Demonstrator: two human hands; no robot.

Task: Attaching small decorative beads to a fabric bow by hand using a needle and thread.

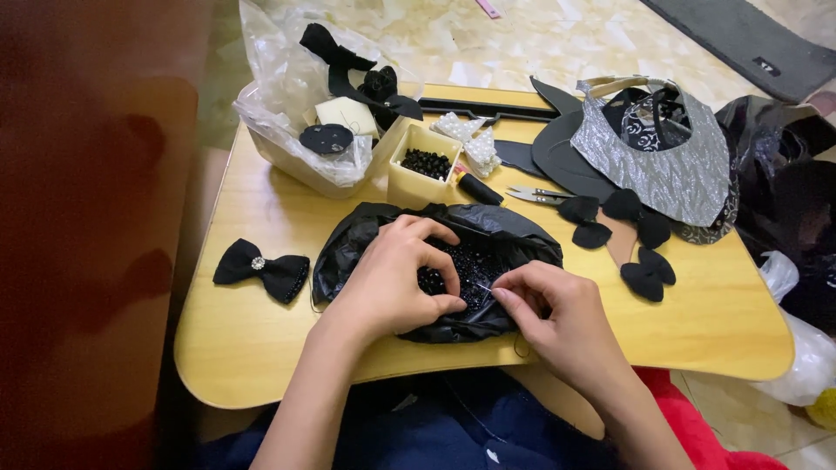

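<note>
A home craft corner: a low wooden lap table [261,348] on a marble-patterned floor [540,39], strewn with black fabric bows [261,270] and beads [425,163].

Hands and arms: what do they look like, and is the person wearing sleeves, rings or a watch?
Both arms are bare up to the bottom edge of the picture, so no sleeves show. The left hand and the right hand wear no gloves, and no rings, watch or bracelet can be seen. The nails look short and unpainted. Below the arms there is dark blue cloth and a bit of red cloth.
</note>
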